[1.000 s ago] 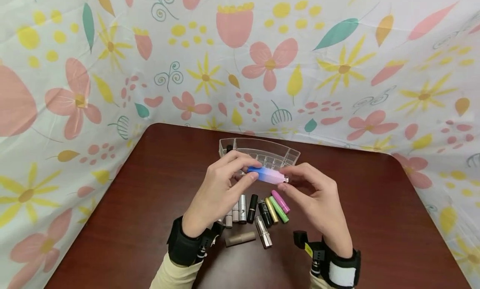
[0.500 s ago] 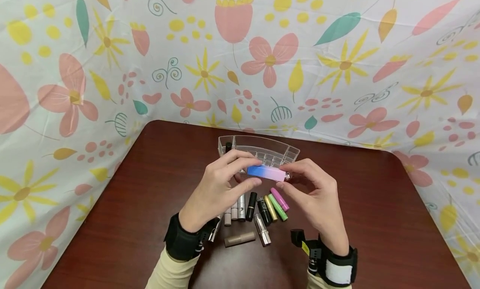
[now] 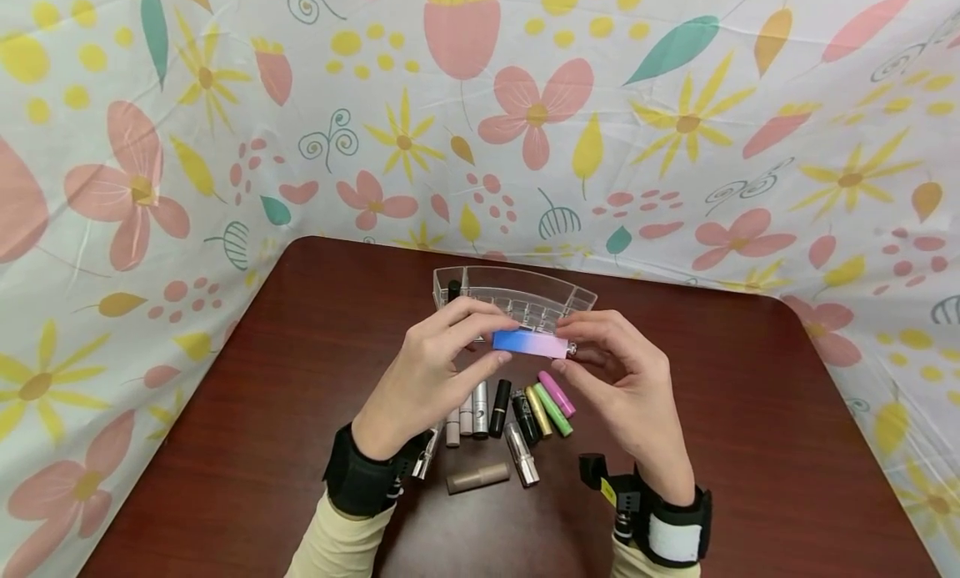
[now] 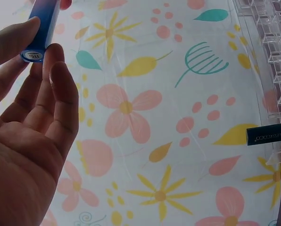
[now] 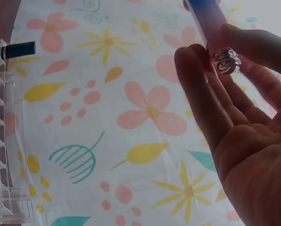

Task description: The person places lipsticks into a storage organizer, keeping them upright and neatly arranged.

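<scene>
One left hand and one right hand pinch one blue-to-pink box-shaped tube, a grip at each end. At its 12 o'clock is one clear plastic tray, with one dark stick-shaped tube at the tray's 9 o'clock end. At 6 o'clock, eleven loose tubes, three silver and two black among them, lie on the shiny brown worktop.

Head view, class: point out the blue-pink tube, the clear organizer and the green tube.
Blue-pink tube (image 3: 529, 344), head view: middle of side.
Clear organizer (image 3: 525, 281), head view: back wall.
Green tube (image 3: 552, 409), head view: mid-barrel.
</scene>
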A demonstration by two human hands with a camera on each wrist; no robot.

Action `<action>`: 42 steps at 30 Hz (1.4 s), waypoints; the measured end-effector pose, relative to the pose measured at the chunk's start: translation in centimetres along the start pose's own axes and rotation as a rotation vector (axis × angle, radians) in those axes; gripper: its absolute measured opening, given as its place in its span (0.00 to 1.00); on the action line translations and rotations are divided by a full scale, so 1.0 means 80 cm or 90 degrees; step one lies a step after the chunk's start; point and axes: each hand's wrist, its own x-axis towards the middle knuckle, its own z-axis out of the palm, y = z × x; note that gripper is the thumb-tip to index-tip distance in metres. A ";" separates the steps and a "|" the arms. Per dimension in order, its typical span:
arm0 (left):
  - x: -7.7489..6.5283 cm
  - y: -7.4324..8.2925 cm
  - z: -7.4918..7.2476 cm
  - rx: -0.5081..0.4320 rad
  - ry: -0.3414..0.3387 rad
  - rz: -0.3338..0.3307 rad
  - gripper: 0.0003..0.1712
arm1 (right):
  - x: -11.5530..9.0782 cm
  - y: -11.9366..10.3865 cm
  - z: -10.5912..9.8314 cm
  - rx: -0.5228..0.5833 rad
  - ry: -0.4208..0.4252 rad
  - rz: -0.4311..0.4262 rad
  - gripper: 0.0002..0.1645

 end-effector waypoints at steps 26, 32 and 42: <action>-0.002 -0.004 0.000 0.017 -0.011 -0.001 0.18 | 0.000 0.002 0.000 -0.068 -0.026 0.047 0.23; -0.001 -0.005 -0.002 0.014 -0.002 0.003 0.18 | 0.001 0.002 0.001 -0.069 -0.029 0.037 0.24; -0.002 -0.004 -0.004 0.007 -0.008 -0.002 0.18 | 0.001 0.003 0.001 -0.085 -0.025 -0.001 0.24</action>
